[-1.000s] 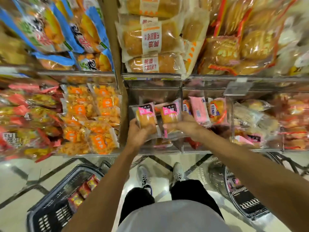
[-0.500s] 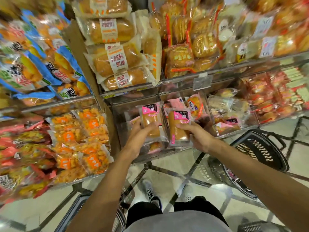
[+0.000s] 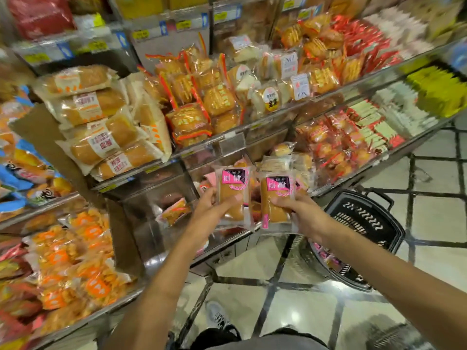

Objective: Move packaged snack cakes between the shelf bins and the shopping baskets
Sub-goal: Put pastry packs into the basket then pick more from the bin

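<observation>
Both snack cakes upright, long axis 12-to-6, pink labels at 12: my left hand (image 3: pixel 207 213) grips left cake (image 3: pixel 232 198), right hand (image 3: pixel 304 215) grips right cake (image 3: pixel 276 199), arms outstretched before shelf bin (image 3: pixel 161 198).

Glossy tiled floor (image 3: pixel 316 314), stocked shelves (image 3: pixel 252 125)

Black basket (image 3: pixel 366 223) stands on tiled floor (image 3: pixel 434 223) beside shelf bins (image 3: pixel 161 195)
</observation>
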